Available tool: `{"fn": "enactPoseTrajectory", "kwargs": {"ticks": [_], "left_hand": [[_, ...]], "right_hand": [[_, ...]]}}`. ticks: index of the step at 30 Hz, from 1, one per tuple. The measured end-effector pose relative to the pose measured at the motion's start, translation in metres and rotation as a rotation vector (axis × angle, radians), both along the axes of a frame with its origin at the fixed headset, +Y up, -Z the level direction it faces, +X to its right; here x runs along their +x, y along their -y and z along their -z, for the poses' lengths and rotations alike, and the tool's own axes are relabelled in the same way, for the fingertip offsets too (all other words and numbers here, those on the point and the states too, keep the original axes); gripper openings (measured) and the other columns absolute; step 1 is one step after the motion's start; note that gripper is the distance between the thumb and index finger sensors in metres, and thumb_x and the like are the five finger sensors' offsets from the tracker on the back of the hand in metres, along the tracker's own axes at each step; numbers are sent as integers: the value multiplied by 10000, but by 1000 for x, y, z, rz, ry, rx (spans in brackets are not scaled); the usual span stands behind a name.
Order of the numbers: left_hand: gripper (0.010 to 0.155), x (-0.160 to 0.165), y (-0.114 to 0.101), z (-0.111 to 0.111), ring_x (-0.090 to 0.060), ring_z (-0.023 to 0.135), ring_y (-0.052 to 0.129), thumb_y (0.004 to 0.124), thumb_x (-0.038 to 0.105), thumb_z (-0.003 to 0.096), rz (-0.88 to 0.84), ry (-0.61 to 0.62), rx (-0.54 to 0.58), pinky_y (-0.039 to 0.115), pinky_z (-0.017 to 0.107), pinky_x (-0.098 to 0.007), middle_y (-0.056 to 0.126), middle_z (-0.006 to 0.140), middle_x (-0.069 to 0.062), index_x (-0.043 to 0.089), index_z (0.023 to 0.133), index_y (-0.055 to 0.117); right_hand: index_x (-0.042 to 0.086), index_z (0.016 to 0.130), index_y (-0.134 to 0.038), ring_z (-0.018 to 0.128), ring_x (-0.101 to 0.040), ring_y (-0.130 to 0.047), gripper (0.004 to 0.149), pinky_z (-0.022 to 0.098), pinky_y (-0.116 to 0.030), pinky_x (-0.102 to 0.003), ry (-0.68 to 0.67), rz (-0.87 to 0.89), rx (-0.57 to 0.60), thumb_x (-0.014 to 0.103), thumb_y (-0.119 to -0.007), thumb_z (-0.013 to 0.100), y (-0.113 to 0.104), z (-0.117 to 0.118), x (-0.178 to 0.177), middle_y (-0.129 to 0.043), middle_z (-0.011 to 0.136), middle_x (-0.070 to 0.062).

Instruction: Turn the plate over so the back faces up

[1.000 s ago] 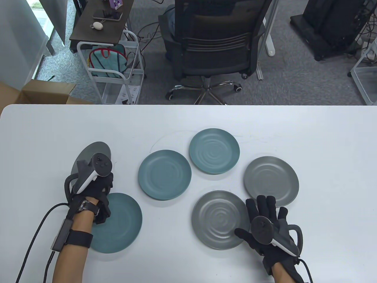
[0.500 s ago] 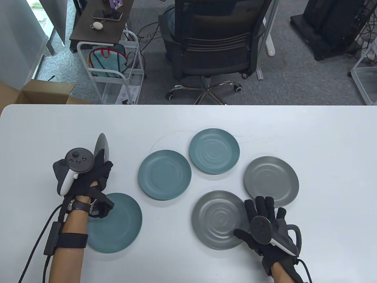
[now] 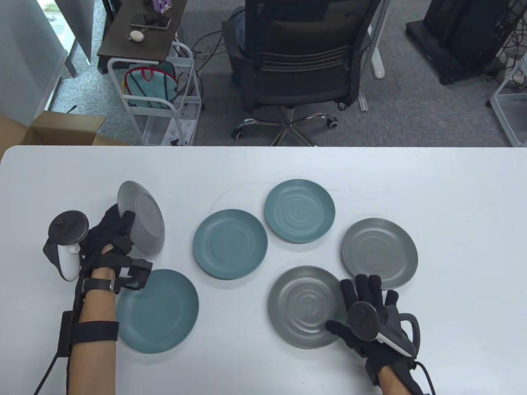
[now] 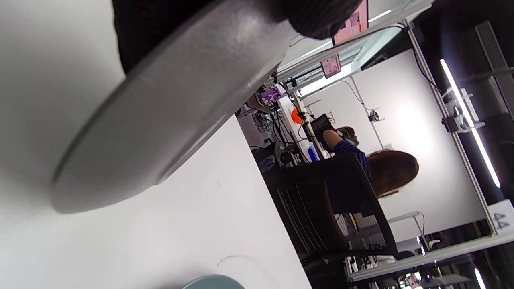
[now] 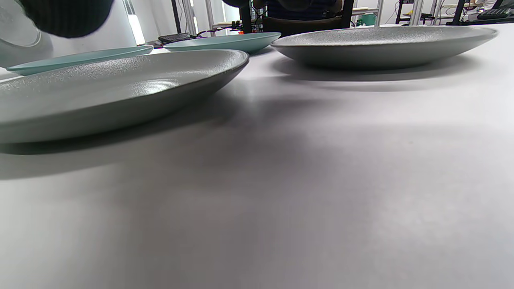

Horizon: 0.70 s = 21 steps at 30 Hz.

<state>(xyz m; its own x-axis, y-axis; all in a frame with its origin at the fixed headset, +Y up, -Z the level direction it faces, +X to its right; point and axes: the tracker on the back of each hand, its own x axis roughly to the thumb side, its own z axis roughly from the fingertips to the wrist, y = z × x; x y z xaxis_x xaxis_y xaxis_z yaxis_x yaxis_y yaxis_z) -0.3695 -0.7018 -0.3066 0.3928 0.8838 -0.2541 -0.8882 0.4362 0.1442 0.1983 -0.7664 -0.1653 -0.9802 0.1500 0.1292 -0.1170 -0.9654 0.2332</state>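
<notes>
My left hand [image 3: 109, 234] grips the grey plate [image 3: 142, 217] by its rim, tilted near-upright off the table [image 3: 263, 173] at 9 o'clock. Prob. stiff, smooth, breakable, so hold the rim. Right hand [image 3: 370, 317] rests flat, fingers spread, holding nothing.

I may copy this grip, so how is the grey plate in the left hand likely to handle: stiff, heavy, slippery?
The grey plate probably stays stiff: held tilted by its rim, it shows no sag. It seems light, since the left hand alone holds it clear of the table. Its matte, grainy surface likely resists slipping.
</notes>
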Motion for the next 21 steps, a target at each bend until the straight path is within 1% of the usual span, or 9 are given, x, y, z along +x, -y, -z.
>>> {"fn": "enactPoseTrajectory", "kwargs": {"ticks": [5, 8, 11, 16, 21], "left_hand": [[588, -18, 12, 1, -268, 699, 1070, 666, 361, 580, -83, -74, -42, 956, 439, -301, 846, 890, -132, 23, 1058, 606], [593, -28, 22, 0, -254, 665, 1084, 667, 371, 578, -119, -104, -80, 959, 428, -295, 868, 867, -105, 17, 1051, 616], [604, -36, 36, -2, -253, 634, 1094, 668, 378, 576, -147, -135, -123, 960, 413, -290, 878, 847, -105, 7, 1051, 615], [625, -47, 57, -4, -256, 583, 1103, 665, 391, 576, -158, -176, -202, 959, 386, -286, 888, 819, -111, -14, 1049, 614], [644, -53, 68, -5, -271, 560, 1101, 659, 399, 576, -133, -202, -260, 950, 369, -295, 884, 810, -128, -31, 1052, 608]], "right_hand": [[165, 1142, -240, 1080, -482, -157, 951, 718, -222, -744, 0, 1, -2, 678, -646, 452, 0, 0, 0, -205, 1195, -235], [166, 1142, -242, 1080, -482, -158, 950, 719, -223, -743, 0, -1, -4, 678, -647, 451, 0, 0, -1, -207, 1194, -235], [167, 1142, -240, 1080, -481, -158, 949, 719, -222, -743, 1, -2, -10, 677, -646, 452, 1, 0, -1, -207, 1195, -233], [166, 1142, -240, 1080, -481, -157, 951, 719, -223, -743, 1, -4, -13, 678, -646, 452, 1, 0, -1, -207, 1195, -233], [167, 1142, -241, 1080, -481, -159, 949, 719, -224, -743, 2, -6, -16, 677, -646, 451, 1, 0, -1, -208, 1194, -234]]}}
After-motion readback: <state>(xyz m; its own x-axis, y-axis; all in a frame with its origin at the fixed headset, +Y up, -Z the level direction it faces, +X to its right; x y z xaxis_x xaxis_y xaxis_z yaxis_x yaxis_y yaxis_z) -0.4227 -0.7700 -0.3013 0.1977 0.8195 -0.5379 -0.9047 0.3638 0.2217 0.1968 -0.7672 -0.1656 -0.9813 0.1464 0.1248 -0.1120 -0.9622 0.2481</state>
